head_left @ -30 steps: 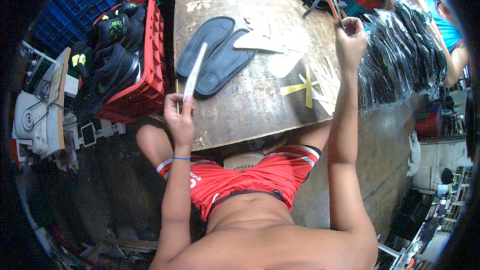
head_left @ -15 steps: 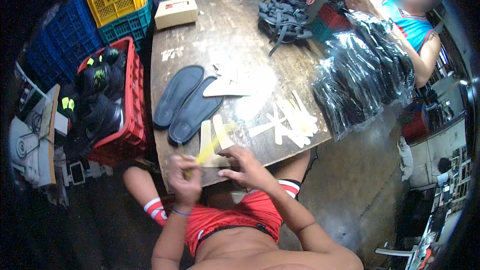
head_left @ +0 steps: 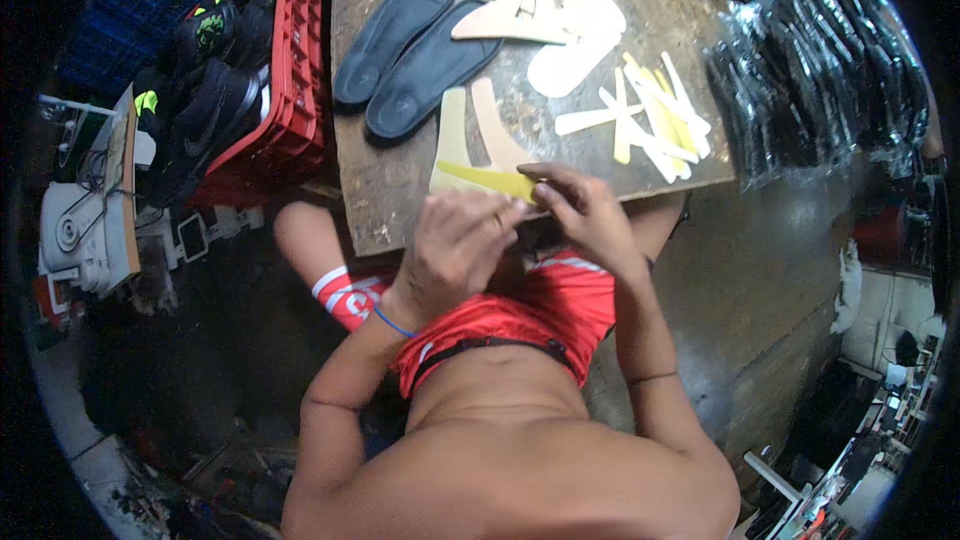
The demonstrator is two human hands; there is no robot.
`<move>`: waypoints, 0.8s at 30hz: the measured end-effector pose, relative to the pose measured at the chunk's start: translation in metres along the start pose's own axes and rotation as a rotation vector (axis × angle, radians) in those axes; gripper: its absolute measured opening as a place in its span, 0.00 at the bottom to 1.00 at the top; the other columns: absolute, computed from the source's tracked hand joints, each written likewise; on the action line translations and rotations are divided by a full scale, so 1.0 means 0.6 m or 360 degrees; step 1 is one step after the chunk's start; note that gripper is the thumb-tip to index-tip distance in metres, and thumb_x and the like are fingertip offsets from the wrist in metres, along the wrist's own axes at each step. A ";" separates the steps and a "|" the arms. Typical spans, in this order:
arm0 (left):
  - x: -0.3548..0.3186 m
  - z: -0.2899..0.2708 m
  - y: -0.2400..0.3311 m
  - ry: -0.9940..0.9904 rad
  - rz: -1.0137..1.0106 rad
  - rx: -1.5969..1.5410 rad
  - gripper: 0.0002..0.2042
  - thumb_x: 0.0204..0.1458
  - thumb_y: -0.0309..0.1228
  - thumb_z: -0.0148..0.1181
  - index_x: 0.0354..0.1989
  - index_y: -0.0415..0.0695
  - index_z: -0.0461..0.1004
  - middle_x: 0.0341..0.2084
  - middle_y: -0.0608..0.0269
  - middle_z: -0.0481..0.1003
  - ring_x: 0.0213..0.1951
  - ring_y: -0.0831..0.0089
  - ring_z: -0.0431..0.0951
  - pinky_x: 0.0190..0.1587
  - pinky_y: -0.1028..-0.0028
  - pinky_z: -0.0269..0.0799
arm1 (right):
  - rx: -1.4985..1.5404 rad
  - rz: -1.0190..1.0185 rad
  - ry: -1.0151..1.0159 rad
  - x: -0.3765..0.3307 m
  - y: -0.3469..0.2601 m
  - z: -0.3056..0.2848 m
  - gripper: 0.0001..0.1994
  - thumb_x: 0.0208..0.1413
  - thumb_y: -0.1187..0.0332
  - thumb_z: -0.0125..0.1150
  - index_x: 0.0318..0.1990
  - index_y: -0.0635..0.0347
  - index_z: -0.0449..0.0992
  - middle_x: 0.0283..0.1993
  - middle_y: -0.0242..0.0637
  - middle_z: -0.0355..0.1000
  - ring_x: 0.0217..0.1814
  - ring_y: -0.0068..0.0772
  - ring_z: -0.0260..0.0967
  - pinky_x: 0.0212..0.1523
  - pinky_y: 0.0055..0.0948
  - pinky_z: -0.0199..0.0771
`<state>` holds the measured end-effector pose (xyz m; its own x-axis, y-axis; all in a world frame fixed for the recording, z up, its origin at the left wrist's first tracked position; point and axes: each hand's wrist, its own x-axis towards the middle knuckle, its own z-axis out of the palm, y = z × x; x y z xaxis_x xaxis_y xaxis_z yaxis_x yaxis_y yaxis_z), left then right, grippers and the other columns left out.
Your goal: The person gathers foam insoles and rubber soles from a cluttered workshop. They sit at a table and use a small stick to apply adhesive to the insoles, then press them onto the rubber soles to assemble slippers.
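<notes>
At the table's near edge, a curved yellow strip is pinched at its right end by the thumb and fingers of my right hand. My left hand is closed, its fingers bent against the strip's lower side; whatever they hold is hidden. Beneath the strip lie a pale cream cut piece and a pinkish-beige cut piece, their narrow ends pointing away from me. Beyond them rest two black sandal footbeds, one left of the other.
Several white and yellow strips are piled to the right; pale cut pieces lie farther back. Plastic-wrapped black goods hang over the table's right side. A red crate of black shoes stands left of the wooden table.
My view has tipped downward. The yellow strip, blurred and slanting up from my left hand before, now lies nearly level with its right end in my right hand. My hands have come closer together.
</notes>
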<state>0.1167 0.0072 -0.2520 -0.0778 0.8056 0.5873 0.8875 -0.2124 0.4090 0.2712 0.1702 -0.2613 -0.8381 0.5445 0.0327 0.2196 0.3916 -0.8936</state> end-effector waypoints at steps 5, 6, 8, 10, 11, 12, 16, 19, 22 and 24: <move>0.010 -0.023 -0.059 -0.0224 -0.0180 0.0009 0.18 0.48 0.25 0.70 0.49 0.43 0.80 0.42 0.56 0.78 0.45 0.58 0.79 0.51 0.60 0.72 | 0.0216 0.0152 -0.0288 0.001 -0.014 -0.039 0.14 0.66 0.70 0.57 0.54 0.64 0.80 0.37 0.37 0.78 0.39 0.23 0.73 0.44 0.28 0.75; 0.006 -0.022 -0.064 -0.0213 -0.0228 -0.0078 0.17 0.48 0.24 0.70 0.49 0.42 0.81 0.40 0.55 0.78 0.44 0.58 0.79 0.49 0.61 0.73 | 0.0169 0.0196 -0.0302 0.005 -0.013 -0.040 0.13 0.65 0.70 0.57 0.54 0.64 0.80 0.38 0.38 0.79 0.39 0.23 0.73 0.44 0.28 0.75; -0.001 -0.019 -0.075 -0.0200 -0.0319 -0.0258 0.15 0.49 0.23 0.69 0.47 0.41 0.81 0.38 0.54 0.79 0.41 0.57 0.80 0.46 0.63 0.75 | 0.0129 0.0163 -0.0302 0.009 -0.007 -0.038 0.13 0.65 0.69 0.57 0.53 0.63 0.81 0.39 0.39 0.80 0.39 0.24 0.74 0.44 0.30 0.75; -0.005 -0.016 -0.095 -0.0231 -0.0349 -0.0201 0.12 0.50 0.26 0.69 0.44 0.42 0.82 0.37 0.53 0.78 0.41 0.55 0.80 0.46 0.61 0.76 | -0.0217 -0.0021 -0.0075 0.003 0.002 -0.030 0.15 0.62 0.69 0.61 0.54 0.60 0.79 0.41 0.41 0.76 0.43 0.34 0.73 0.48 0.35 0.74; -0.005 -0.016 -0.108 -0.0243 -0.0350 -0.0161 0.12 0.50 0.25 0.69 0.43 0.42 0.82 0.37 0.53 0.78 0.41 0.55 0.80 0.46 0.61 0.76 | -0.0400 -0.0105 0.0035 -0.002 0.008 -0.026 0.16 0.60 0.69 0.63 0.55 0.59 0.78 0.42 0.42 0.75 0.45 0.38 0.73 0.49 0.38 0.73; -0.007 -0.015 -0.118 -0.0252 -0.0352 -0.0123 0.12 0.49 0.25 0.69 0.43 0.41 0.82 0.37 0.53 0.78 0.41 0.55 0.80 0.46 0.60 0.75 | -0.0588 -0.0217 0.0158 -0.006 0.014 -0.022 0.18 0.58 0.70 0.65 0.56 0.57 0.77 0.42 0.43 0.73 0.47 0.43 0.73 0.51 0.41 0.72; -0.024 -0.015 -0.122 -0.0281 -0.0382 -0.0089 0.12 0.49 0.24 0.70 0.42 0.41 0.82 0.34 0.54 0.76 0.39 0.55 0.77 0.44 0.61 0.73 | -0.0751 -0.0120 0.0200 -0.030 0.032 -0.014 0.20 0.51 0.71 0.70 0.52 0.56 0.76 0.41 0.42 0.69 0.48 0.49 0.70 0.52 0.43 0.70; -0.032 -0.009 -0.112 -0.0315 -0.0388 -0.0074 0.12 0.47 0.24 0.70 0.42 0.41 0.82 0.34 0.54 0.76 0.39 0.55 0.76 0.44 0.61 0.73 | -0.0692 -0.0156 0.0247 -0.037 0.048 -0.010 0.17 0.49 0.72 0.70 0.48 0.57 0.76 0.40 0.43 0.70 0.47 0.50 0.69 0.51 0.43 0.70; -0.032 -0.011 -0.111 -0.0348 -0.0382 -0.0062 0.13 0.47 0.23 0.71 0.42 0.41 0.82 0.35 0.54 0.77 0.39 0.55 0.76 0.44 0.60 0.73 | -0.0710 -0.0144 0.0295 -0.037 0.056 -0.008 0.15 0.50 0.72 0.69 0.47 0.58 0.77 0.40 0.43 0.71 0.47 0.50 0.70 0.51 0.44 0.70; -0.028 -0.013 -0.115 -0.0396 -0.0372 -0.0073 0.13 0.47 0.23 0.71 0.43 0.41 0.82 0.36 0.54 0.77 0.40 0.55 0.76 0.45 0.61 0.73 | -0.0746 -0.0150 0.0312 -0.033 0.060 -0.008 0.15 0.50 0.72 0.69 0.47 0.58 0.78 0.41 0.43 0.72 0.48 0.50 0.71 0.52 0.44 0.70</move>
<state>0.0531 0.0037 -0.2846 -0.1583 0.9444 0.2882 0.8370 -0.0264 0.5465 0.2983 0.1771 -0.2921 -0.7657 0.6018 0.2269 0.3852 0.7117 -0.5875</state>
